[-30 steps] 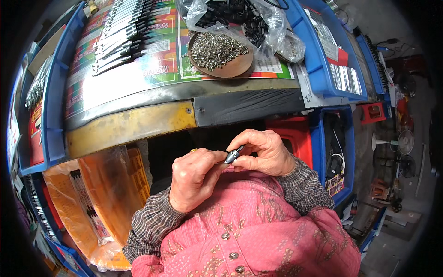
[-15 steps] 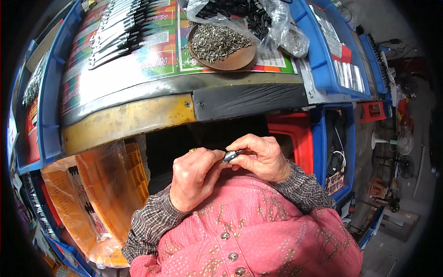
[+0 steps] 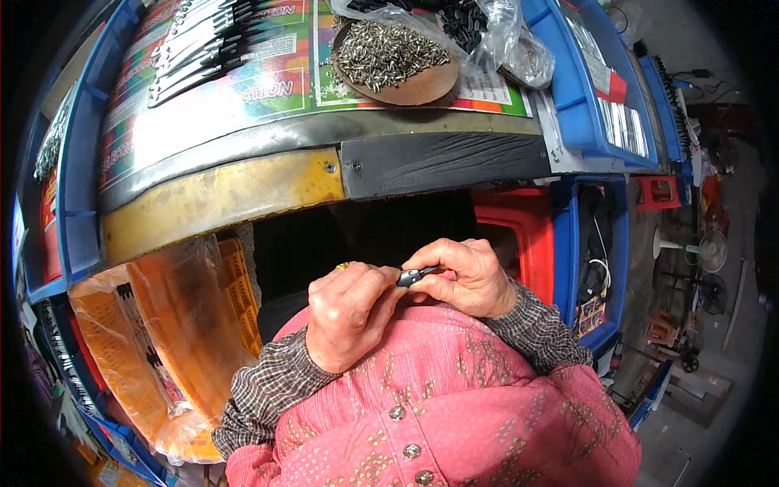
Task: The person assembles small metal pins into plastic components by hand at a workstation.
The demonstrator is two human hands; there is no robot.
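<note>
In front of my chest, both hands pinch a small black part (image 3: 411, 277) with shiny spots on its face. My left hand (image 3: 344, 312) is closed on its left end between thumb and fingers. From the other side, my right hand (image 3: 472, 277) grips its darker, narrow right end with thumb and forefinger. The fingers cover much of the part, so its exact kind cannot be made out. On the bench beyond lies a round brown dish (image 3: 434, 88) heaped with small metal pins (image 3: 385, 55).
Metal strips with black ends (image 3: 199, 49) lie in a row on the bench. A clear plastic bag (image 3: 495, 40) with black pieces sits behind the dish. Blue bins (image 3: 580, 89) flank the bench. Below are an orange, plastic-lined crate (image 3: 182, 325) and a red stool (image 3: 535, 243).
The black part has turned slightly, and its spotted face now shows more clearly. Both hands keep their pinch on it. The view has shifted a little, with the bench slightly higher.
</note>
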